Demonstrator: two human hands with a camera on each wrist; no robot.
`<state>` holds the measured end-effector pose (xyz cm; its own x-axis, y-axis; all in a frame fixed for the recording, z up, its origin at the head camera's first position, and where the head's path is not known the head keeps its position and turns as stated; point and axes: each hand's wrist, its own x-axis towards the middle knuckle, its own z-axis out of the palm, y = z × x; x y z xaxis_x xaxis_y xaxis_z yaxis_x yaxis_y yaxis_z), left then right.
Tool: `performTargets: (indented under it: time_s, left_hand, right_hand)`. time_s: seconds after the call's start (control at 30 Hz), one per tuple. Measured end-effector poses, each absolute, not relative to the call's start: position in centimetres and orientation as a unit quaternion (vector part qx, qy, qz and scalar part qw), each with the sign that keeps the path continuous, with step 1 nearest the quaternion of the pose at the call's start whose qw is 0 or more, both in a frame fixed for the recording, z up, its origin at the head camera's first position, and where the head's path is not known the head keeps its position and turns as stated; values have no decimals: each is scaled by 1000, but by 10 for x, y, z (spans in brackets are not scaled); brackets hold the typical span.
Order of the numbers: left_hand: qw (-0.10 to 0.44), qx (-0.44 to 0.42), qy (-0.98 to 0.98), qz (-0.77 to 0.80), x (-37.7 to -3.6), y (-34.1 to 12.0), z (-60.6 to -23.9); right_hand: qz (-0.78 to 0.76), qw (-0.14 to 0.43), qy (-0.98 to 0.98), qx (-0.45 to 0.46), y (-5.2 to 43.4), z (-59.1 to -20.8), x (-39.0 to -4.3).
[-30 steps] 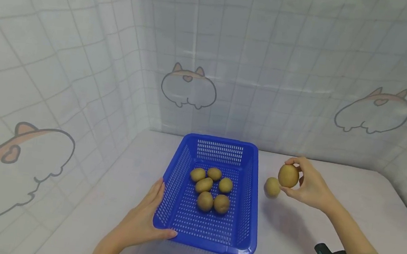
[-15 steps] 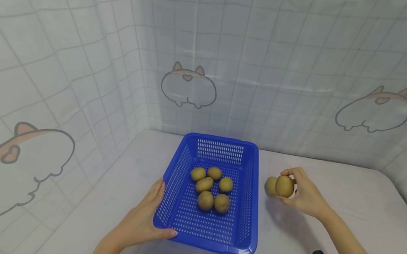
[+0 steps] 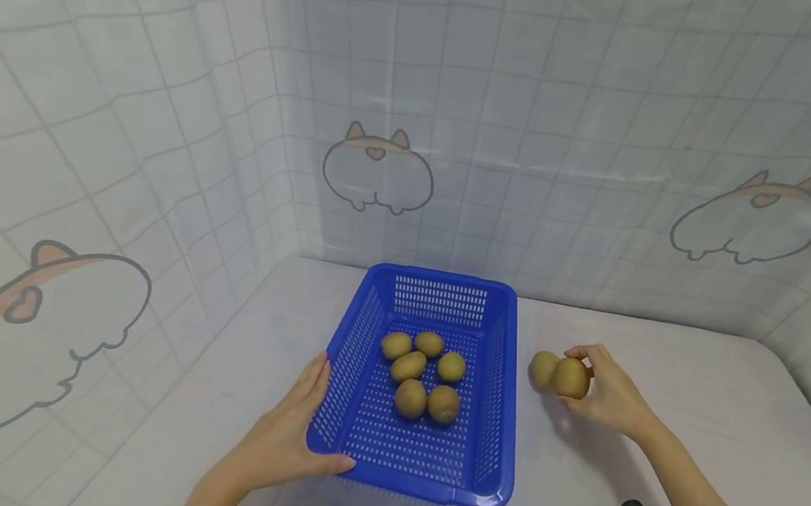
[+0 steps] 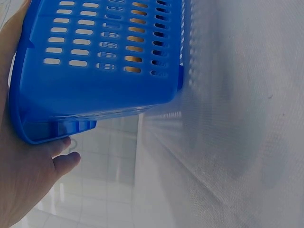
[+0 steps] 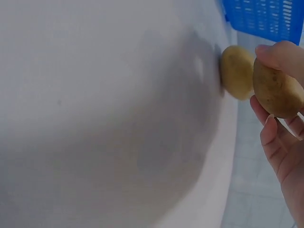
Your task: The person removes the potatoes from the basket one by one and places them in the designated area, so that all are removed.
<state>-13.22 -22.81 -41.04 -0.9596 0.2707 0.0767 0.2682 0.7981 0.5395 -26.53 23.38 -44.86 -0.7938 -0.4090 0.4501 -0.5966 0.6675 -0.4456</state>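
White table (image 3: 654, 448), backed by a tiled curtain (image 3: 539, 135) printed with cartoon animals; blue basket (image 3: 498, 430) at centre, holding six kiwis (image 3: 422, 372) clustered on its floor; left hand (image 3: 279, 439) gripping the basket's near left corner, fingers flat along the wall and thumb curled over the rim; right hand (image 3: 607, 393) pinching a kiwi (image 3: 572, 377) low over the table, right of the basket; loose kiwi (image 3: 542, 369) just beside the held one, between it and the basket.
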Motion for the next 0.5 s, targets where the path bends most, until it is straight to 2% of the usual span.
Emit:
performTargets:
  time_s: [0.33,0.5]
  left_hand:
    - [2,144,947,286,-132,-228,-410]
    - [-1,146,947,284,-132,-229,-410]
  right_hand:
    - [279,78,-934,208,241,-451,-268]
    - [262,56,-949,168,244,-451,-271]
